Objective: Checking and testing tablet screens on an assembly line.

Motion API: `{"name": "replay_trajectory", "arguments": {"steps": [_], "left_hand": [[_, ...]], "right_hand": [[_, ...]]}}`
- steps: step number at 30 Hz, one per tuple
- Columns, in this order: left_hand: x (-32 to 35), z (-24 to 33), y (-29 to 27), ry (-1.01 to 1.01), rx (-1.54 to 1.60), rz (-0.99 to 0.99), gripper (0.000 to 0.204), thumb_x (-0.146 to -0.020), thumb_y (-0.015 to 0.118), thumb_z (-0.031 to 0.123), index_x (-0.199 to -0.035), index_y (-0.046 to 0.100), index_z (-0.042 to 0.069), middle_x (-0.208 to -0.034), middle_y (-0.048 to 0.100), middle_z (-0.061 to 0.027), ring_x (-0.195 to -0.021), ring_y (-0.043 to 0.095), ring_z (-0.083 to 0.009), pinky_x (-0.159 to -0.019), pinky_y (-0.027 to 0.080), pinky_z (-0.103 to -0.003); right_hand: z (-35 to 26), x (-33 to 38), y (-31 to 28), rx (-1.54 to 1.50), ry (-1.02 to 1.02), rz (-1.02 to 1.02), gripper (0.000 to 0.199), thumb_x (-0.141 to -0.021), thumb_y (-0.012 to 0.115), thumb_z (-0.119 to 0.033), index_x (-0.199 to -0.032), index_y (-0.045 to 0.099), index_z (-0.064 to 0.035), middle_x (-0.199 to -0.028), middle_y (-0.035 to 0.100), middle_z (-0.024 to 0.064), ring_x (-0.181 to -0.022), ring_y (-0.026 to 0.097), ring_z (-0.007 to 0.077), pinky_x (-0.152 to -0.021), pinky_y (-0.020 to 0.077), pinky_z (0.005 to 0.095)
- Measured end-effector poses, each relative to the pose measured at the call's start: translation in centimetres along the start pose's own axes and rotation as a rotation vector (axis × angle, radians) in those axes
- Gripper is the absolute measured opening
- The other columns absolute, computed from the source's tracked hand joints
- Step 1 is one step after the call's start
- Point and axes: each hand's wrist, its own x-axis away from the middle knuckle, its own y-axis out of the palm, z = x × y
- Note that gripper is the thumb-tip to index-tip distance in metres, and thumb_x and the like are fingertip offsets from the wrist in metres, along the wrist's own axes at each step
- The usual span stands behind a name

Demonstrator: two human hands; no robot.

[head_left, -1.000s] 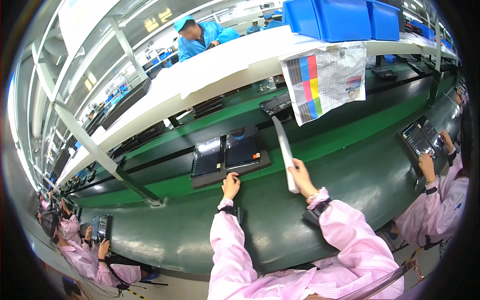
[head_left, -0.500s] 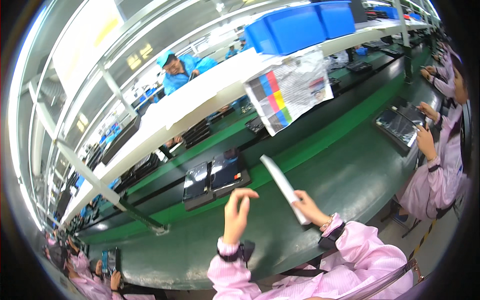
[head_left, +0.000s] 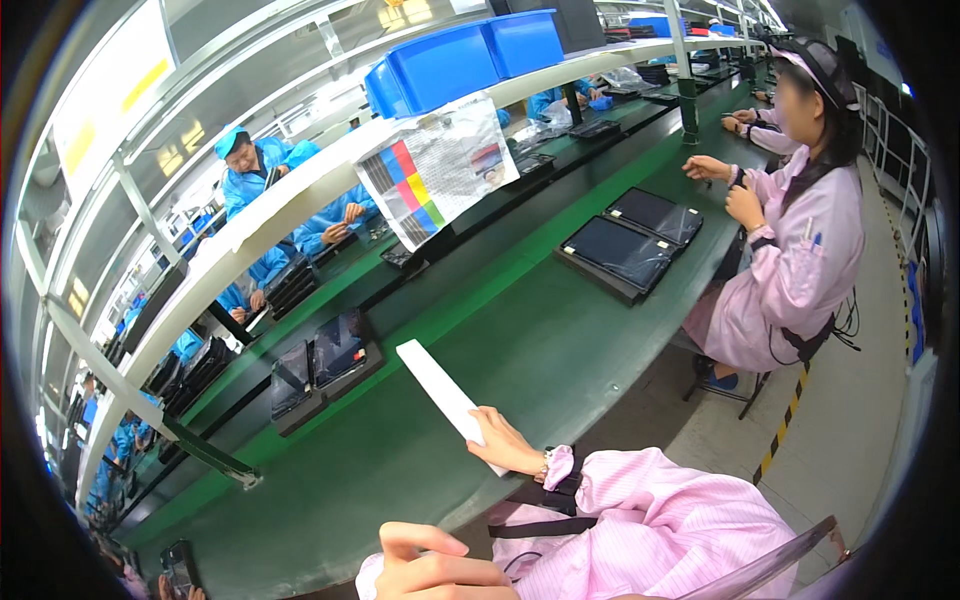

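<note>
My right hand [head_left: 505,445] grips the near end of a long white flat strip [head_left: 440,389], which points up and left over the green conveyor belt [head_left: 520,340]. My left hand [head_left: 435,565] sits low at the bottom edge, fingers partly curled, holding nothing that I can see. Two dark flat devices on a black tray [head_left: 322,365] lie on the belt beyond the strip, to the left. Both my sleeves are pink, with a black wrist strap near my right wrist.
A person in pink [head_left: 800,230] sits to the right at dark trays [head_left: 632,245]. People in blue [head_left: 265,175] work across the line. A colour-block sheet [head_left: 435,170] hangs from a white shelf carrying blue bins [head_left: 465,55]. A metal post [head_left: 205,450] stands left.
The view swung right. My left hand dropped from above the belt to the bottom edge. My right hand kept the white strip, which now lies lower and closer to me.
</note>
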Motion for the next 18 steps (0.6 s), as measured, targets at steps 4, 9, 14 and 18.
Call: {"name": "replay_trajectory", "arguments": {"steps": [4, 9, 14, 18], "left_hand": [[1.4, 2.6, -0.2, 0.011, 0.000, 0.059, 0.022, -0.074, 0.063, 0.026, -0.062, 0.063, 0.008, -0.068, 0.065, -0.0034, -0.063, 0.061, -0.0193, -0.073, 0.035, -0.040], [2.4, 2.3, -0.9, 0.071, -0.054, 0.063, 0.022, -0.066, 0.065, 0.028, -0.061, 0.063, 0.007, -0.067, 0.065, -0.0050, -0.062, 0.062, -0.0199, -0.070, 0.036, -0.039], [6.3, -4.4, -0.5, -0.192, -0.119, 0.001, 0.011, -0.084, 0.058, 0.017, -0.083, 0.063, 0.007, -0.079, 0.066, -0.0057, -0.073, 0.061, -0.0221, -0.079, 0.038, -0.042], [12.6, -13.5, 1.8, -0.601, -0.328, -0.026, 0.015, -0.085, 0.060, 0.013, -0.099, 0.064, 0.010, -0.094, 0.066, -0.0028, -0.091, 0.059, -0.0206, -0.094, 0.034, -0.038]], "right_hand": [[0.5, 1.0, 1.1, 0.032, 0.020, -0.072, 0.062, -0.084, 0.062, -0.024, -0.134, 0.035, 0.0022, -0.133, 0.036, 0.0248, -0.124, 0.041, 0.0407, -0.103, 0.0376, 0.0419], [1.3, 0.7, 1.9, -0.144, -0.105, 0.036, 0.060, -0.085, 0.063, -0.025, -0.131, 0.038, 0.0050, -0.132, 0.039, 0.0298, -0.121, 0.043, 0.0438, -0.103, 0.0373, 0.0428], [5.9, -0.5, -5.9, -0.037, -0.060, 0.216, 0.050, -0.084, 0.063, -0.022, -0.124, 0.050, 0.0037, -0.124, 0.052, 0.0242, -0.120, 0.047, 0.0359, -0.103, 0.0378, 0.0403], [9.8, -1.6, -14.9, -0.061, 0.265, 0.439, 0.032, -0.083, 0.061, -0.016, -0.112, 0.061, -0.0021, -0.114, 0.059, 0.0175, -0.106, 0.057, 0.0288, -0.091, 0.0462, 0.0352]]}}
